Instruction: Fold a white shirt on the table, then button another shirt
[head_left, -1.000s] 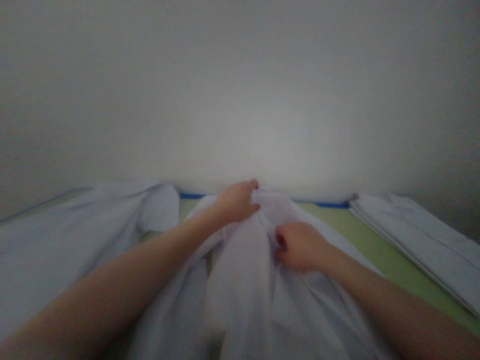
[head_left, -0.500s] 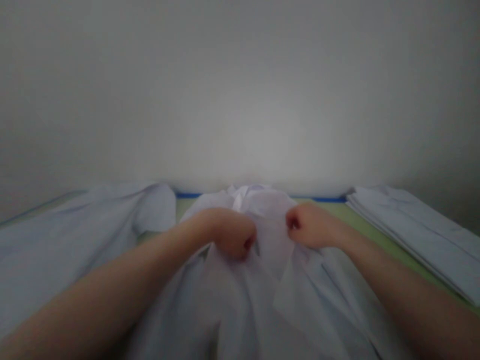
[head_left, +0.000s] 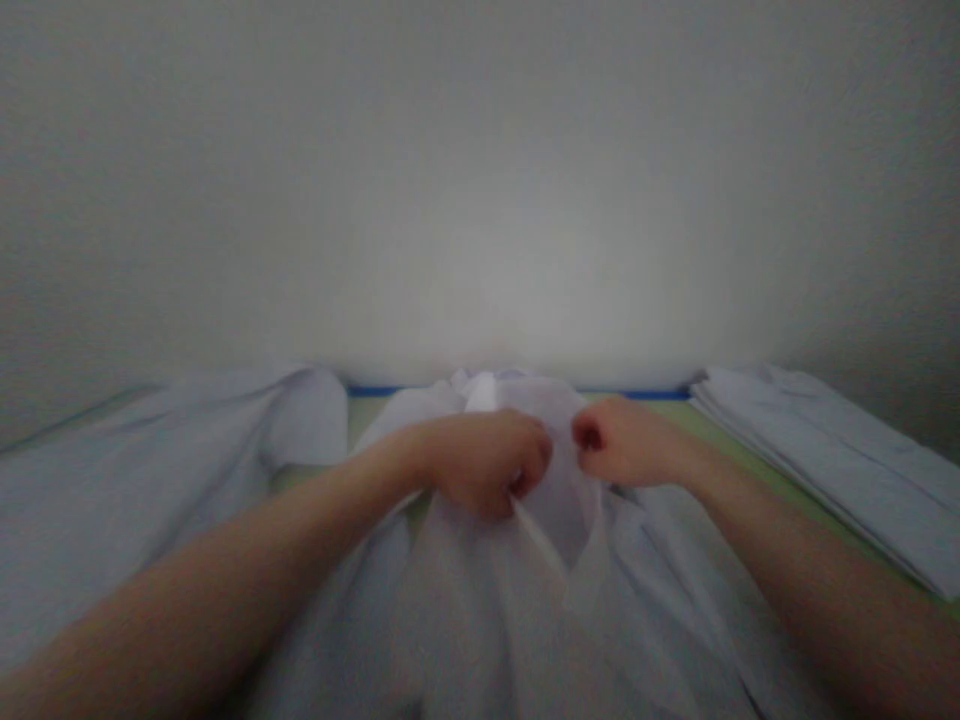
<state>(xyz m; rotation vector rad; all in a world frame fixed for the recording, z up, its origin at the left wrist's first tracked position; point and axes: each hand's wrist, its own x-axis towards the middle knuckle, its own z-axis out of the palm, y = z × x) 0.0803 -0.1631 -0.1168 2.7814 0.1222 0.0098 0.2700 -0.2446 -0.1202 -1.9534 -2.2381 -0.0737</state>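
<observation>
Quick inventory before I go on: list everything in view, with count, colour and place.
white garment: one, pale white, centre of the table, bunched up and gripped by both hands
loose cloth pile: one heap, pale white, left side of the table
folded cloth stack: one stack, count of layers unclear, pale white, right side of the table
table: one, green top, blue strip along the far edge
wall: plain, pale grey, behind the table
left hand: closed on the garment, left of centre
right hand: closed on the garment, right of centre, close beside the left hand
</observation>
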